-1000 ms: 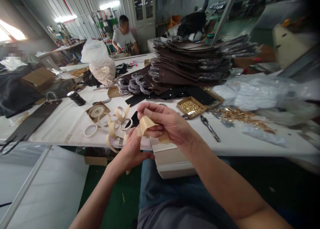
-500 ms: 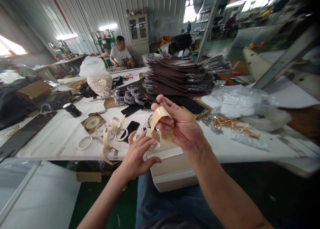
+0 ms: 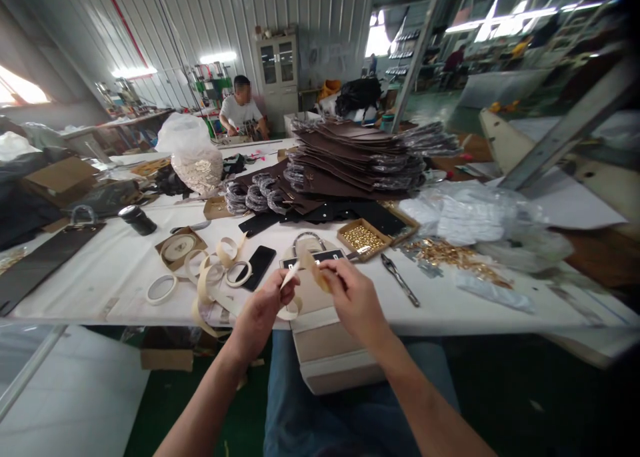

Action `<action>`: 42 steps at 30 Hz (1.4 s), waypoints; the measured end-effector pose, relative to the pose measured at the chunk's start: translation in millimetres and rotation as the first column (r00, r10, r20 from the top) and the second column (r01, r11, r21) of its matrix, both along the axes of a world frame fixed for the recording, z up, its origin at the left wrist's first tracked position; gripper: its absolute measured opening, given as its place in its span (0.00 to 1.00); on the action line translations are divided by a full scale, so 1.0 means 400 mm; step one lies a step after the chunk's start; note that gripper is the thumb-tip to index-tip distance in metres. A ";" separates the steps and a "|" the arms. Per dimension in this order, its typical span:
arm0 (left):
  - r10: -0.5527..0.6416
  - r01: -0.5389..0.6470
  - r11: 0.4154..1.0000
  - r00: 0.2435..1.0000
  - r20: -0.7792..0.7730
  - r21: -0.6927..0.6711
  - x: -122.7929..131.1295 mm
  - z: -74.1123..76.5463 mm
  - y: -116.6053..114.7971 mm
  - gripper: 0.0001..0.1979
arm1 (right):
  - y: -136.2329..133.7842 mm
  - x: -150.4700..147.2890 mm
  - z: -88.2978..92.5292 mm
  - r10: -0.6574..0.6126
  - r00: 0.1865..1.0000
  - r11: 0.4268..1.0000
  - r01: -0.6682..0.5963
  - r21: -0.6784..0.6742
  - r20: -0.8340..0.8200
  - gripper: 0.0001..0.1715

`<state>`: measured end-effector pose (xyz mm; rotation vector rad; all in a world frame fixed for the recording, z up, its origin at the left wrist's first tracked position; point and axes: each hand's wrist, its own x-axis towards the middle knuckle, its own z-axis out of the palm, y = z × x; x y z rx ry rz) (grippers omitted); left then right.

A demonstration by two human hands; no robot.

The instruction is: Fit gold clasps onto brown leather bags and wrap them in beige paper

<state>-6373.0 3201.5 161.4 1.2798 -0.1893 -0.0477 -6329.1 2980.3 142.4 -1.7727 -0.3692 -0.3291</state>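
My left hand (image 3: 261, 310) pinches one end of a cream strip of tape (image 3: 316, 272) at chest height. Closed fingers of my right hand (image 3: 354, 302) grip the strip's yellowish part, a short way to the right. Motion blurs the piece between them. Below both hands, a beige handbag (image 3: 333, 350) hangs over the table edge onto my lap, its curved handle (image 3: 309, 238) pointing away from me. A loose curl of tape (image 3: 294, 308) shows beside my left hand.
Left of my hands lie tape rolls (image 3: 161, 289), tape curls (image 3: 205, 287) and a phone (image 3: 260, 264). A box of gold studs (image 3: 361, 236), a hand tool (image 3: 400, 280) and gold hardware (image 3: 455, 257) lie right. Brown panels (image 3: 345, 154) are stacked behind; a person (image 3: 243, 114) sits beyond.
My right hand has come down from its raised position with the tape. My left hand, spread open before, has closed on the strip. The stud box and hand tool have come into sight.
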 end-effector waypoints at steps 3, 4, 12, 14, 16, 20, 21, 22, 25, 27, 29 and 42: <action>0.176 -0.183 0.979 0.981 -0.080 -0.088 0.015 -0.038 -0.003 0.18 | 0.017 -0.028 -0.038 -0.134 0.969 0.972 0.169 -0.162 0.208 0.16; 0.221 -0.228 0.972 0.969 -0.108 -0.061 0.018 -0.051 -0.004 0.17 | 0.025 -0.042 -0.035 -0.188 0.956 0.970 0.217 -0.113 0.223 0.19; 0.285 -0.224 0.827 0.958 -0.041 0.516 -0.003 -0.091 -0.007 0.25 | 0.078 -0.096 -0.022 -0.137 0.951 0.991 0.131 0.039 0.278 0.57; 0.244 -0.178 0.799 0.969 -0.038 0.574 -0.005 -0.083 -0.004 0.27 | 0.074 -0.088 -0.045 -0.187 0.856 0.978 0.209 0.010 0.483 0.62; 0.243 -0.174 0.772 0.969 -0.031 0.611 -0.006 -0.075 0.000 0.28 | 0.067 -0.076 -0.062 -0.103 0.789 0.981 0.180 -0.068 0.605 0.61; 0.292 -0.214 0.718 0.956 -0.008 0.662 -0.014 -0.069 0.007 0.27 | 0.073 -0.037 -0.061 0.061 0.837 0.984 0.041 -0.173 0.544 0.54; 0.297 -0.227 0.705 0.955 0.011 0.672 -0.018 -0.069 0.008 0.27 | 0.080 -0.027 -0.058 0.058 0.866 0.988 0.020 -0.151 0.497 0.51; 0.299 -0.242 0.693 0.954 0.035 0.679 -0.022 -0.069 0.009 0.26 | 0.087 -0.019 -0.056 0.039 0.899 0.994 0.009 -0.108 0.436 0.49; 0.295 -0.282 0.680 0.950 0.099 0.677 -0.034 -0.068 0.011 0.24 | 0.112 -0.008 -0.061 -0.038 0.981 0.992 0.014 0.128 0.190 0.46; 0.287 -0.295 0.678 0.950 0.126 0.673 -0.040 -0.066 0.010 0.23 | 0.127 -0.008 -0.072 -0.004 1.000 0.947 -0.003 0.322 0.022 0.48; 0.268 -0.294 0.675 0.952 0.147 0.677 -0.042 -0.065 0.007 0.20 | 0.137 -0.010 -0.079 0.088 0.991 0.865 -0.028 0.501 -0.097 0.50; 0.278 -0.372 0.672 0.928 0.248 0.640 -0.035 -0.094 -0.008 0.16 | 0.126 -0.048 -0.090 0.181 0.910 0.861 0.037 0.508 -0.372 0.26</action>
